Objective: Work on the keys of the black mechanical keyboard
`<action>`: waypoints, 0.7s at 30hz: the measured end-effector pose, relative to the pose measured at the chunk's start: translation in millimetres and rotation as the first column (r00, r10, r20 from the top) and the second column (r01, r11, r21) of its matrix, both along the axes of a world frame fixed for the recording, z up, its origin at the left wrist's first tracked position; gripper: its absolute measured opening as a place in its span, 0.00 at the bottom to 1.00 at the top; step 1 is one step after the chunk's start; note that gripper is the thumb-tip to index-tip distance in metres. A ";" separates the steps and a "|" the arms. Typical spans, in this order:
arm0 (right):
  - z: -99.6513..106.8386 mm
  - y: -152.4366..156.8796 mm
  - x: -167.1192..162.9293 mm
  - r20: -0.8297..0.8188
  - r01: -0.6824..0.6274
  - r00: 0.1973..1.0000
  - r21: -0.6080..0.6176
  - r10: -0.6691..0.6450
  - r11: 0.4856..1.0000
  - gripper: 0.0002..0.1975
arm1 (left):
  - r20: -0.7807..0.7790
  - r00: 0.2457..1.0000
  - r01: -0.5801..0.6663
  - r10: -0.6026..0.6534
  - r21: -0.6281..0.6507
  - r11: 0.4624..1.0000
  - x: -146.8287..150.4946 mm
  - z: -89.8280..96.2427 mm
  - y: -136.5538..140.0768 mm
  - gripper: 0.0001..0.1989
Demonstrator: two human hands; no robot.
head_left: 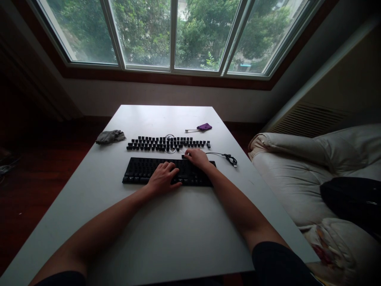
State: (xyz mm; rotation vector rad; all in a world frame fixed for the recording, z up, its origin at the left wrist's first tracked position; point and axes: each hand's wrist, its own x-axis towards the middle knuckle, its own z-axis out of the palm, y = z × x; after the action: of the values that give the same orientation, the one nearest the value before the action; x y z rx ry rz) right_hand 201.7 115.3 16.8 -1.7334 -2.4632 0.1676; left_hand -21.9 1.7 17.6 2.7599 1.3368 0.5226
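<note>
On the tabletop (166,230), the keyboard (135,171) was touched by the left hand (163,175) in a spread, seemingly empty grip, what the right hand's (197,157) curled grip held at the keyboard's far edge could not be told, and the loose keycaps (167,144) beyond it were seemingly removed, set in rows and left unfitted.

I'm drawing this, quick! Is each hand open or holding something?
Left hand: open, on the black keyboard, nothing visibly held.
Right hand: curled at the keyboard's far edge; can't tell if its grip holds anything.
</note>
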 end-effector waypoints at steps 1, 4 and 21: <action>0.0 -1.0 -1.1 0.014 0.012 1.000 0.021 -0.013 1.000 0.13 | -0.001 1.000 0.000 0.000 0.000 1.000 -0.2 0.0 -0.1 0.25; -0.6 -2.3 -3.2 0.043 0.044 0.998 0.065 -0.047 0.997 0.13 | -0.008 1.000 0.002 -0.002 0.002 1.000 -0.7 0.2 -0.3 0.25; 2.2 -7.4 -6.8 0.016 0.025 1.000 0.095 -0.027 0.995 0.10 | 0.019 1.000 -0.005 0.005 -0.007 1.000 -0.8 1.3 -0.8 0.24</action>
State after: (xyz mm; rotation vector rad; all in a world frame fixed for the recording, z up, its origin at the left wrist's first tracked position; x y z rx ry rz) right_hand 194.9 107.9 19.0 -1.7344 -2.4171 0.0326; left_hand -22.7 0.9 18.8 2.7401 1.3390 0.5414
